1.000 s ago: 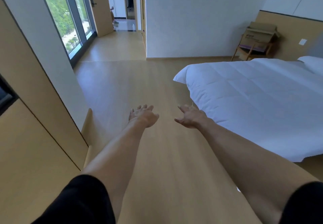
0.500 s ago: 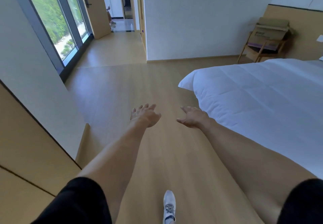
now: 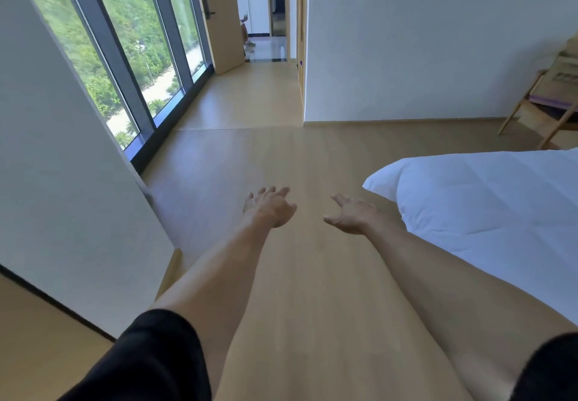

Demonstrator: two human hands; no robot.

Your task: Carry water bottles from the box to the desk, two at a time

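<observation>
Both arms stretched forward over the wood floor (image 3: 281, 156), black short sleeves at the bottom edge.

Left hand (image 3: 269, 205): empty, fingers spread wide and relaxed, back of hand up, pointing toward 12 o'clock. Right hand (image 3: 352, 214): empty, fingers loosely spread, thumb out toward 9 o'clock, palm turned partly inward. The hands are near each other but apart, touching nothing.

Box (image 3: 563, 81): cardboard, at 2 o'clock at the right frame edge, sitting on a wooden chair (image 3: 528, 119) against the far wall; only partly in frame, contents not visible. No water bottles visible in this view, and no worktop in frame either.

Bed (image 3: 484, 206) with a white duvet fills 3 to 4 o'clock; its near corner sits just beside the right hand. Tall window (image 3: 125, 41) with dark frames at 10 to 11 o'clock, greenery outside. White wall (image 3: 438, 41) at 1 o'clock. Open wooden door (image 3: 219, 19) at 12 o'clock leading to a hallway; someone's legs and shoes (image 3: 248, 45) partly visible past the door, too small for detail. Wood panelling at 7 to 8 o'clock.
</observation>
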